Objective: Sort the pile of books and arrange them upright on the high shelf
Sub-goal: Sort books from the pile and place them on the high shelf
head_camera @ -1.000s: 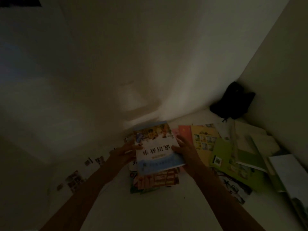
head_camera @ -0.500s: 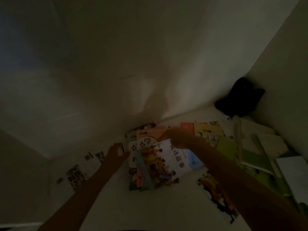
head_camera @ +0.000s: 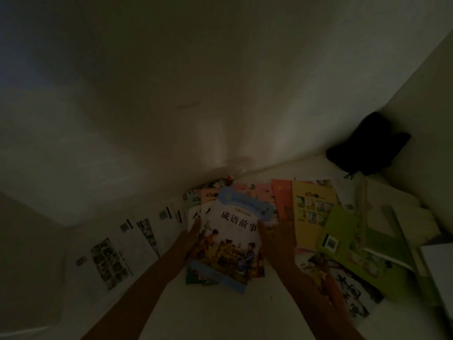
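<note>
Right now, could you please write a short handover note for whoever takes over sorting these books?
Left hand: at the left edge of the illustrated storybook; grip unclear in the dim light.
Right hand: at its right edge, likewise unclear.
The storybook tops the central pile; the yellow book, green book and others lie flat, spread to the right.
Done: no book stands upright yet.
Left: sort everything, then stand the books upright.

Dim light, pale walls (head_camera: 220, 82) meeting at a corner, white surface (head_camera: 220, 315) below.
</note>
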